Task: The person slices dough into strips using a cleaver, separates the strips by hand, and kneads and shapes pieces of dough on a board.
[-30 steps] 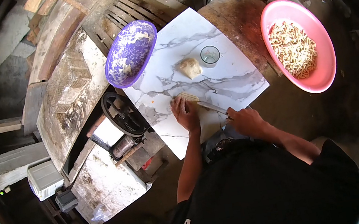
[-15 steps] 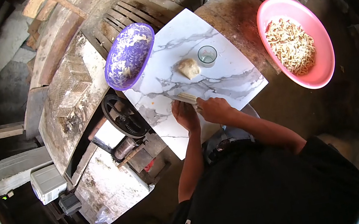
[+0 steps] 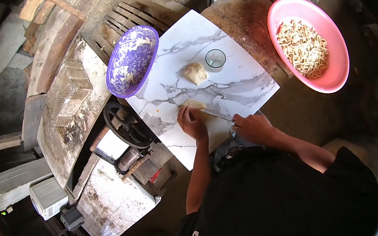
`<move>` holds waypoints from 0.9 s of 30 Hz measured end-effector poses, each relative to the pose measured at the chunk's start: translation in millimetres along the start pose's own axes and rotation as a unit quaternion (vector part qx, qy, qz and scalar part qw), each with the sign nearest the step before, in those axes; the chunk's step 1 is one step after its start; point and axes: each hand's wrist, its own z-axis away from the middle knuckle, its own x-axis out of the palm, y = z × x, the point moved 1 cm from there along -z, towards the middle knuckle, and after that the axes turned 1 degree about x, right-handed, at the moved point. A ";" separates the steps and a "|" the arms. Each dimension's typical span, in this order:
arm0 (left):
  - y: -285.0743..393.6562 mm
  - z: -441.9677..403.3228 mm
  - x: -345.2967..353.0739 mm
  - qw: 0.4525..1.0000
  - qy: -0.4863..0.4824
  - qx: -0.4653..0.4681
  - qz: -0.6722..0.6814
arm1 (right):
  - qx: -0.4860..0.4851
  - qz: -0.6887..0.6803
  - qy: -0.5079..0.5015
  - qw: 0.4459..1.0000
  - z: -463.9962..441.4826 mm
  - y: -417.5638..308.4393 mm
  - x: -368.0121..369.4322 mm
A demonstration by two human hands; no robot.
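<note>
On the marbled white board (image 3: 237, 80) lies a small flat piece of pale dough (image 3: 194, 104) marked with parallel lines, apparently cut into strips. My left hand (image 3: 193, 123) has its fingers bent around the dough's near left end. My right hand (image 3: 253, 128) grips the handle of a knife (image 3: 219, 115), at the board's near edge. The blade points left, its tip close to the dough's right end; whether they touch is unclear. Beyond my hands sit a rounded lump of dough (image 3: 196, 73) and a clear drinking glass (image 3: 215, 60).
A purple basin (image 3: 133, 60) smeared with pale residue overlaps the board's far left corner. To the right stands a pink basin (image 3: 342, 51) holding many short dough strips. A machine with a black handwheel (image 3: 127, 125) borders the board's left side. Behind are wooden slats (image 3: 126, 19).
My right hand has drawn back to the right and towards me, bringing the knife blade into view. My left hand stays by the dough. The whole view has shifted slightly.
</note>
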 end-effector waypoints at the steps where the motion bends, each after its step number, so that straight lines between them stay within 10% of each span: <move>1: -2.2 0.7 1.1 1.000 -0.003 -0.012 0.010 | 0.000 0.000 0.001 1.000 -9.0 -7.5 2.6; 27: -18.2 2.2 -18.6 0.995 -0.048 0.070 -0.043 | -0.006 -0.021 -0.028 0.999 15.6 5.1 7.8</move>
